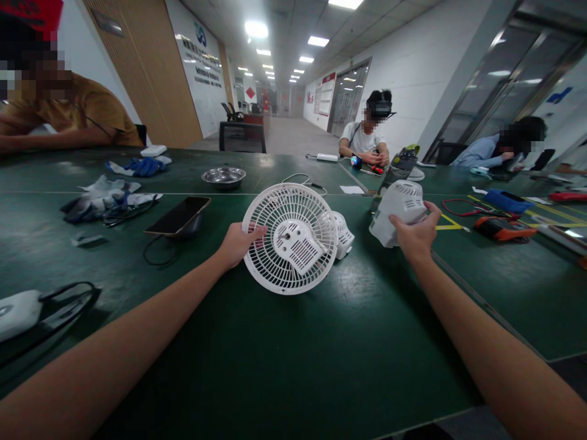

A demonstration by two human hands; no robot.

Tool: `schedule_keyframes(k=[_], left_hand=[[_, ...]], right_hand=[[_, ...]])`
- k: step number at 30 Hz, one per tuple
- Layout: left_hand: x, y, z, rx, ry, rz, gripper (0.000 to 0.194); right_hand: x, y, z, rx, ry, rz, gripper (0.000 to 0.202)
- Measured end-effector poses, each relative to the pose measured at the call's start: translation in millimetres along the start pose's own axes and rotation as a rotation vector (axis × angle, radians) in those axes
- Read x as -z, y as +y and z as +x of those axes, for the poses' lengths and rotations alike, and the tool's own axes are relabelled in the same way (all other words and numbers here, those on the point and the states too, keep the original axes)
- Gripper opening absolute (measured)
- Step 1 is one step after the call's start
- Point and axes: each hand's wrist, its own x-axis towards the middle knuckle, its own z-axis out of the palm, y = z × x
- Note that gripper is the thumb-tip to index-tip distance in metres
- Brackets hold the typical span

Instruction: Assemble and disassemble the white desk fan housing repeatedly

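Note:
My left hand (238,244) grips the left rim of a round white fan grille (290,278), thumb over the front. A slotted plastic plate (300,247) with holes sits at the middle of the grille. Partly hidden behind its right edge is a white vented part (343,235) resting on the table. Off to the right, my right hand (417,232) is closed around a white plastic fan housing (398,211) with slots on its top. A clear bottle (398,171) stands right behind that housing.
A phone (178,217) on a stand, gloves (107,198) and a metal bowl (224,177) lie left on the green table (275,366). An orange multimeter (502,229) and blue pouch (507,200) lie right. A person (364,137) sits across, others at both sides.

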Motion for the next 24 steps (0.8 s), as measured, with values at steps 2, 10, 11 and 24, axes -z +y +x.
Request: schedule_keyframes(k=[2,10,11,24], left_hand=[[-0.2,1,-1,0.003,0.002,0.003,0.022],[-1.5,3,-4,-0.036,0.0,0.014,0.027],[-1.6,3,-4,-0.035,-0.004,0.008,0.027],[-3.6,11,-8,-0.001,-0.001,-0.026,0.025]], right_hand=[[-4,12,7,-0.009,-0.019,0.096,0.09],[-2,35,26,0.064,-0.143,0.257,0.08],[0,32,24,0.138,-0.098,0.188,0.078],[-21,-70,-85,0.504,-0.665,0.055,0.07]])
